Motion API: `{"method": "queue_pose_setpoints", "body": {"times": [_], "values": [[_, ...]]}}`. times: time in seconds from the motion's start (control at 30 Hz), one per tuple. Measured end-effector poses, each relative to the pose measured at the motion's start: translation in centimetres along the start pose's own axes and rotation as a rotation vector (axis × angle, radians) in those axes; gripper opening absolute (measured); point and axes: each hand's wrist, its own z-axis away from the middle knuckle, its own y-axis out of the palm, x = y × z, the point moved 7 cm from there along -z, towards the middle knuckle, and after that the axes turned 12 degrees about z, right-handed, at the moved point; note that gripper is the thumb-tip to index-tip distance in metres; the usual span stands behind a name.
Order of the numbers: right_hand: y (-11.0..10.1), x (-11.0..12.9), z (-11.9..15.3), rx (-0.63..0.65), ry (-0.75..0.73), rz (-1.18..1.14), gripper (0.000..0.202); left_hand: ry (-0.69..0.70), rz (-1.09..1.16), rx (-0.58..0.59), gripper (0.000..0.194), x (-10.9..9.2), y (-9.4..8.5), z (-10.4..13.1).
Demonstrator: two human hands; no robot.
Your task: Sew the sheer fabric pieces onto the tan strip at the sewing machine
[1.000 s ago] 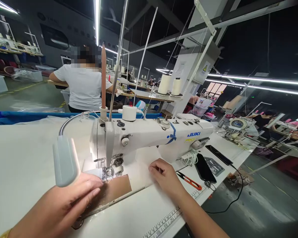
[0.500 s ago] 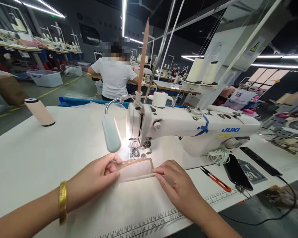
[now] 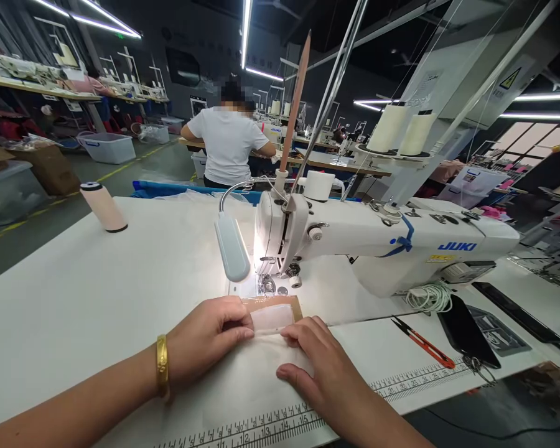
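In front of the presser foot lies a small flat pale pink-white piece with a tan border along its far and right sides. My left hand pinches its left end between thumb and fingers. My right hand rests its fingertips on the near right corner, its thumb stretched apart on the table side. The sewing machine's presser foot stands just beyond the piece, lit by a small lamp.
A white sewing machine fills the middle. Right of it lie orange-handled thread snips, a phone and coiled cord. A thread cone stands left. Printed rulers edge the table. A person sits beyond.
My right thumb has let go of the piece's near edge and moved away from the fingers. Both hands have come closer together, with the piece now lying flatter. The view has shifted left.
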Motion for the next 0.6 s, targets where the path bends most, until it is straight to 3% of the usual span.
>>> {"method": "queue_pose_setpoints", "body": {"times": [0.1, 0.17, 0.27, 0.33, 0.47, 0.6], "values": [[-0.3, 0.3, 0.2, 0.062, 0.034, -0.019, 0.044, 0.012, -0.008, 0.025, 0.023, -1.3, -0.2, 0.5], [-0.9, 0.7, 0.2, 0.152, 0.046, -0.083, 0.051, 0.001, 0.035, 0.101, 0.025, -2.9, 0.0, 1.0], [-2.0, 1.1, -0.3, 0.280, 0.100, -0.280, 0.054, -0.120, 0.204, 0.278, 0.028, -4.6, 0.6, 1.6], [-2.3, 1.1, -1.3, 0.325, 0.142, -0.445, 0.051, -0.170, 0.258, 0.316, 0.030, -5.1, 0.2, 1.4], [-0.2, 0.8, -4.2, 0.384, 0.198, -0.661, 0.048, -0.182, 0.166, 0.150, 0.036, -3.8, -2.0, 0.0], [1.4, 0.3, -6.5, 0.230, 0.228, -0.619, 0.031, -0.222, 0.204, 0.026, 0.038, -1.6, -3.1, -0.3]]}}
